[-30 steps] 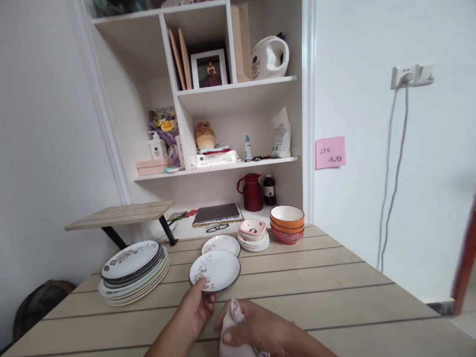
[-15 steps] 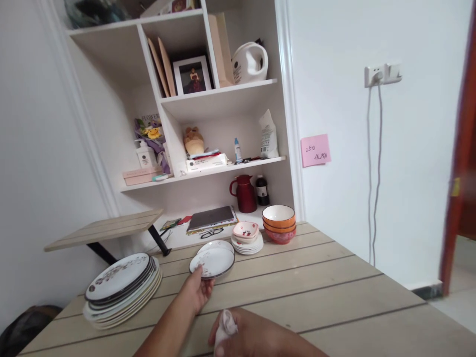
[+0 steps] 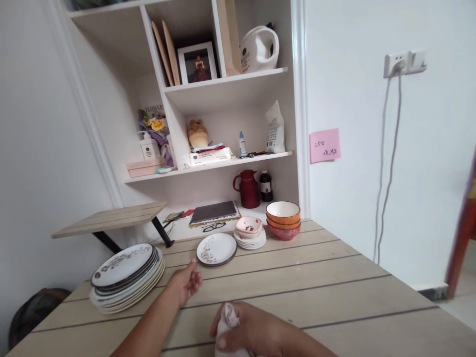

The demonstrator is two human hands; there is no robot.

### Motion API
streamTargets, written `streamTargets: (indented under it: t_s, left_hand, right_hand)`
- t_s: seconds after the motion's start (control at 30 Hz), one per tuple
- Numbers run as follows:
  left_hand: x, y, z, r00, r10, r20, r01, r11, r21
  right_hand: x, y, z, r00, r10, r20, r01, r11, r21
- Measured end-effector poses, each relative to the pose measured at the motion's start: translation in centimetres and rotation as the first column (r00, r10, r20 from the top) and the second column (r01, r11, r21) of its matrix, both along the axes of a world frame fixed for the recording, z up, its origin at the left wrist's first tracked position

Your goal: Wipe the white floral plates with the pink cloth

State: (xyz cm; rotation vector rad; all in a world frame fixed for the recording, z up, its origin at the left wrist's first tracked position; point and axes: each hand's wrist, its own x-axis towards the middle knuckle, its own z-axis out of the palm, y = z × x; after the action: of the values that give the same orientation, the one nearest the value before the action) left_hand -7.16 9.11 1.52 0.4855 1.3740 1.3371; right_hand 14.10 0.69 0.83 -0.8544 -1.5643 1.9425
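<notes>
My left hand (image 3: pixel 187 283) is just in front of a small white plate (image 3: pixel 219 249) with a dark rim and brown flower pattern. Nothing is in this hand; the thumb points out, apart from the loosely curled fingers. The plate lies on the table, with another dark rim showing beneath it. Close to the bottom edge, my right hand (image 3: pixel 249 327) is closed around a bunched white cloth (image 3: pixel 228 325). Left of my left hand stands a tall stack of larger plates (image 3: pixel 126 270), patterned ones on top.
Behind the small plate are white saucers (image 3: pixel 253 243) under square pink-patterned dishes (image 3: pixel 249 226), then stacked orange and red bowls (image 3: pixel 283 220). A laptop (image 3: pixel 213 211), glasses (image 3: pixel 214 227) and dark red jug (image 3: pixel 249 189) sit at the back. A raised wooden shelf (image 3: pixel 111 218) overhangs the left.
My left hand has let go of the small plate and drawn back left. That plate now lies squarely over the one beneath. My right hand still holds the cloth. The view has shifted slightly.
</notes>
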Motion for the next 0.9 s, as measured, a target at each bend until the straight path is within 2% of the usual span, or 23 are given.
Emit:
streamTargets:
  t_s: [0.1, 0.23, 0.3, 0.37, 0.43, 0.47, 0.5, 0.53, 0.6, 0.63, 0.7, 0.73, 0.8, 0.87, 0.9]
  left_hand:
    - [0.1, -0.2, -0.5, 0.993, -0.030, -0.119, 0.030, 1.000, -0.002]
    - [0.9, -0.6, -1.7, 0.969, -0.022, -0.245, 0.049, 0.994, 0.102]
    - [1.3, -1.2, -2.1, 0.956, -0.030, -0.292, 0.082, 0.982, 0.169]
    - [1.8, -2.3, -2.3, 0.945, -0.059, -0.323, 0.136, 0.965, 0.224]
    - [2.4, -3.8, -2.0, 0.939, -0.114, -0.325, 0.204, 0.944, 0.260]
    - [2.7, -4.6, -1.8, 0.937, -0.149, -0.316, 0.243, 0.927, 0.284]
    - [3.1, -5.4, -1.5, 0.930, -0.230, -0.288, 0.320, 0.891, 0.321]
    - [3.5, -6.2, -1.4, 0.932, -0.281, -0.228, 0.348, 0.869, 0.353]
    - [4.6, -7.6, -1.4, 0.899, -0.413, -0.142, 0.436, 0.821, 0.369]
    - [5.2, -8.3, -1.6, 0.872, -0.453, -0.184, 0.488, 0.786, 0.380]
    - [6.5, -9.2, -2.3, 0.795, -0.463, -0.393, 0.597, 0.715, 0.364]
    - [7.1, -9.4, -2.7, 0.766, -0.401, -0.502, 0.606, 0.711, 0.357]
    - [7.7, -9.4, -3.4, 0.739, -0.204, -0.642, 0.543, 0.745, 0.388]
    - [7.2, -8.8, -3.8, 0.766, -0.058, -0.640, 0.465, 0.737, 0.490]
    - [6.6, -8.3, -3.9, 0.800, -0.032, -0.599, 0.420, 0.742, 0.522]
  right_hand:
    - [-0.1, -0.2, 0.2, 1.000, -0.015, -0.006, 0.015, 1.000, -0.026]
    - [-0.1, 0.0, -0.2, 0.997, -0.002, -0.082, -0.004, 0.997, -0.072]
    - [0.0, 0.6, -0.7, 0.983, -0.077, -0.165, 0.053, 0.987, -0.150]
    - [0.1, 1.4, -1.0, 0.931, -0.259, -0.256, 0.184, 0.941, -0.283]
    - [0.2, 2.2, -1.0, 0.852, -0.440, -0.282, 0.287, 0.845, -0.451]
    - [0.2, 2.5, -1.0, 0.832, -0.484, -0.270, 0.300, 0.803, -0.516]
    - [0.2, 2.7, -0.9, 0.824, -0.490, -0.286, 0.287, 0.795, -0.534]
    - [0.1, 2.8, -0.8, 0.823, -0.486, -0.294, 0.279, 0.796, -0.537]
    - [-0.4, 2.6, -0.4, 0.829, -0.488, -0.274, 0.299, 0.800, -0.520]
    - [-0.7, 2.5, -0.2, 0.832, -0.497, -0.246, 0.323, 0.795, -0.513]
    - [-1.3, 1.9, 0.3, 0.838, -0.506, -0.203, 0.357, 0.790, -0.499]
    - [-1.5, 1.7, 0.5, 0.850, -0.487, -0.203, 0.347, 0.805, -0.481]
    - [-1.9, 1.3, 1.0, 0.893, -0.390, -0.224, 0.283, 0.874, -0.394]
    - [-2.2, 1.2, 1.5, 0.957, -0.230, -0.174, 0.194, 0.960, -0.203]
    - [-2.3, 1.4, 1.7, 0.985, -0.154, -0.072, 0.152, 0.988, -0.036]
